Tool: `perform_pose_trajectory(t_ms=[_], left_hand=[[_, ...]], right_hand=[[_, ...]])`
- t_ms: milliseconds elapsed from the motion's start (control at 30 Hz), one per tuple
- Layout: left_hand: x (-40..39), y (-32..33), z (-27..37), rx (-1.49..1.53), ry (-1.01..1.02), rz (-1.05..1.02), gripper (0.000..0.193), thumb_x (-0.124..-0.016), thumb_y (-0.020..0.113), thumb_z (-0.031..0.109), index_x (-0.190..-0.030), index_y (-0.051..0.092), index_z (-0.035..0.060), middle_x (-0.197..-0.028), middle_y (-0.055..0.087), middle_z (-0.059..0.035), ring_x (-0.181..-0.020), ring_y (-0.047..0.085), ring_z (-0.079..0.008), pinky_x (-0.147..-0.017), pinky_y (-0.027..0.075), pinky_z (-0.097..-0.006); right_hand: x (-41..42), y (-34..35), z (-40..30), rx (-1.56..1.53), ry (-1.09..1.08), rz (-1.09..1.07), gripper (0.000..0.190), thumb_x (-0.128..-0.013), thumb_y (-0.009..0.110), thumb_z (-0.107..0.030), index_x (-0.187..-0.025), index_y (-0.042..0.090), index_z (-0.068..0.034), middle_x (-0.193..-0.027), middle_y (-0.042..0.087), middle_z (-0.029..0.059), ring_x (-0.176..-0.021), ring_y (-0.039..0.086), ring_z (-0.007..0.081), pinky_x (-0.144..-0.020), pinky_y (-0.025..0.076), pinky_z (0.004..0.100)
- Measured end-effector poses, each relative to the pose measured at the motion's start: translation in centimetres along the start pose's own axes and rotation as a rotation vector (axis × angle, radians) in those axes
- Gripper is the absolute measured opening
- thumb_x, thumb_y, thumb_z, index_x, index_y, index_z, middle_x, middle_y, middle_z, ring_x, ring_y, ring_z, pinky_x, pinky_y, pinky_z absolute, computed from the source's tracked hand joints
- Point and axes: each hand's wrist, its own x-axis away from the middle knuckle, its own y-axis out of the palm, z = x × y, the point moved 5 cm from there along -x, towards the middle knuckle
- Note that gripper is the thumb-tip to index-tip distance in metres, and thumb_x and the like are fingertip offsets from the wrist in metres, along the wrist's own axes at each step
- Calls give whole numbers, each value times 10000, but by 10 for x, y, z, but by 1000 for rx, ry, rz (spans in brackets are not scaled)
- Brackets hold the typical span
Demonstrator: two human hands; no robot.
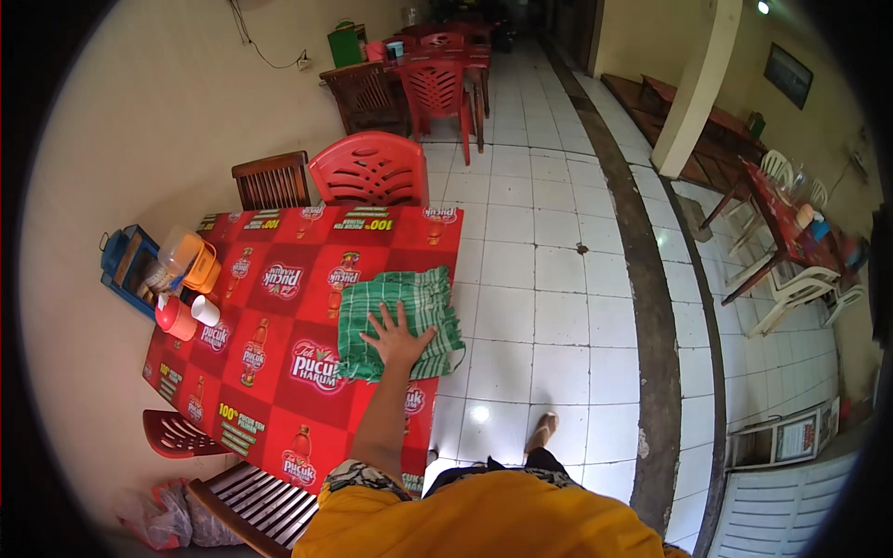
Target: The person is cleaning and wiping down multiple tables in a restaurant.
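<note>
My left hand [395, 342] lies palm down with spread fingers on a green checked cloth [425, 300], pressing on it without gripping. The cloth has white stripes and a fringed edge. It is bunched on the red printed table cover [279, 390], and its right side reaches past the table's edge. My right hand is out of view. Against the wall side of the table stand a white cup [205, 310], a red tissue holder [174, 319], an orange container with a clear lid [201, 270] and a blue rack [130, 261].
A red plastic chair [370, 171] and a wooden chair [271, 180] stand at the table's far end. Another wooden chair [254, 506] is at the near end, beside plastic bags [171, 516]. White floor tiles [551, 321] run along the right, towards a pillar [698, 91].
</note>
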Motion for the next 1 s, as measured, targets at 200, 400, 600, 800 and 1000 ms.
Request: perform_pose_trajectory(t_ms=[200,400,600,800,1000], left_hand=[[-7,-2,-1,4,-21,20,1096,-737,486,845,-1585,159,233,-1653,39,-127,-1502,-19,-420,-1110,10,-728],[-16,-9,23,-8,-74,73,1056,-741,556,783,-1571,230,218,-1641,141,-135,-1511,43,-386,-1135,31,-686],[-21,2,-1,340,-54,318,851,-833,626,566,-1527,339,165,-1587,285,-168,-1467,241,-360,-1141,152,-602],[-55,2,-4,42,-180,171,869,-835,582,630,-1542,311,204,-1630,186,-124,-1504,135,-352,-1168,98,-613],[-168,-21,19,46,-120,151,837,-857,533,649,-1541,310,222,-1625,200,-120,-1503,142,-341,-1169,102,-612]], right_hand=[[-198,-158,16,356,-24,-19,414,-933,528,-482,-1133,699,-163,-1134,689,116,-1063,640,315,-936,489,445],[-306,-340,-339,330,-467,337,674,-924,481,-600,-1398,519,-124,-1367,572,159,-1274,525,344,-1063,422,421],[-262,-277,-706,270,-1459,192,609,-835,687,-399,-1357,538,-123,-1386,526,173,-1237,518,362,-1013,405,490],[-257,-174,-735,846,-1594,-63,662,-914,577,-507,-1494,398,-243,-1607,242,120,-1483,204,370,-1134,176,653],[-332,-223,-779,843,-1495,10,689,-931,490,-573,-1530,315,-280,-1630,188,89,-1488,178,384,-1131,146,664]])
